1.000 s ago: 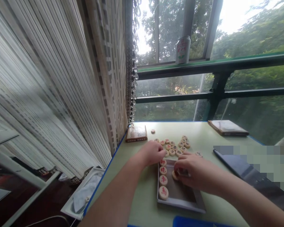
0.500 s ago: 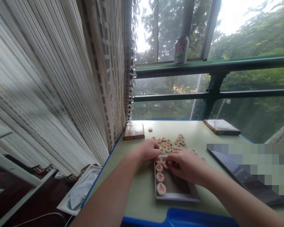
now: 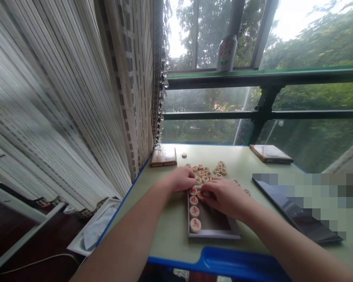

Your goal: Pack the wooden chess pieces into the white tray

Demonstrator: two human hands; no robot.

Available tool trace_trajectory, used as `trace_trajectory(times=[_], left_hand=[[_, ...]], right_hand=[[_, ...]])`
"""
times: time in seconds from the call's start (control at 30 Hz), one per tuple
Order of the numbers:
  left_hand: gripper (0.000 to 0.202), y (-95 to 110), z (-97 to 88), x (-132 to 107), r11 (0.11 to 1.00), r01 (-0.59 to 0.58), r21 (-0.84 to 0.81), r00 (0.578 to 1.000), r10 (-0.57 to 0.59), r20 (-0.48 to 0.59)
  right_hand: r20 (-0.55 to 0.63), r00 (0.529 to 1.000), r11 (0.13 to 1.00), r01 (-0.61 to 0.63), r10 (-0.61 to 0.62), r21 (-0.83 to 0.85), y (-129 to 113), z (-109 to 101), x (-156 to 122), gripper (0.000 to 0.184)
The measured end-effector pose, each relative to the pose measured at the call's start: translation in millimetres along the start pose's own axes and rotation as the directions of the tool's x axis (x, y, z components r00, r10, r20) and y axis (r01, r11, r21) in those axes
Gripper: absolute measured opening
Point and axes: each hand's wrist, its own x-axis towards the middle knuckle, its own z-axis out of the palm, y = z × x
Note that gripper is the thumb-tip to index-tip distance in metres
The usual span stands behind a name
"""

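Note:
A shallow box [image 3: 214, 236] with a pale rim lies on the table. Down its left side runs a column of xiangqi pieces with red characters, among them a horse piece [image 3: 195, 225]. My left hand [image 3: 180, 178] has its fingers bent together against the box's far left corner; the fingertips are partly hidden. Inside the box at the top, my right hand [image 3: 225, 197] pinches a round xiangqi piece [image 3: 200, 195] beside the column. Its thumb and fingers cover part of that piece. Beyond both hands, several loose xiangqi pieces [image 3: 205, 179] are scattered.
A lone piece [image 3: 184, 155] lies near a small book-like box [image 3: 164, 157] at the back left. Another flat box [image 3: 271, 154] sits back right. To the right lies a dark flat panel [image 3: 294, 211], partly pixelated. A can [image 3: 226, 53] stands on the window rail; curtains [image 3: 76, 86] hang left.
The camera view has shifted slightly, so the table sits a little higher and further left. My right hand has brought its piece closer to the top of the column. My left hand keeps its place.

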Motion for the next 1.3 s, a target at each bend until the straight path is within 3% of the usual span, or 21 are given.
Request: trace_trajectory(times=[0.23, 0.6, 1.07, 1.17, 1.3], left_hand=[[0.016, -1, 1.0, 2, 0.999, 0.007, -0.035, 1.0, -0.006, 0.009], [0.018, 2, 1.2, 3, 1.0, 0.007, -0.009, 1.0, -0.007, -0.001], [0.019, 0, 1.9, 1, 0.997, -0.045, 0.061, 0.999, 0.045, -0.008], [0.022, -1, 1.9, 1, 0.992, -0.049, 0.115, 0.997, 0.056, -0.059], [0.022, 0, -0.1, 0, 0.962, -0.018, 0.273, 0.954, 0.098, -0.282]], right_hand=[[0.024, 0.999, 0.999, 0.048, -0.048, 0.023, 3, 2, -1, 0.018], [0.089, 0.996, 1.0, 0.012, -0.01, -0.022, 1, -2, 1, 0.017], [0.02, 0.999, 0.997, 0.04, -0.041, 0.06, 1, -3, -1, 0.017], [-0.083, 0.993, 0.987, -0.074, 0.086, 0.145, 6, -13, 0, 0.02], [-0.261, 0.905, 0.939, -0.302, 0.337, 0.165, 23, -20, 4, 0.022]])
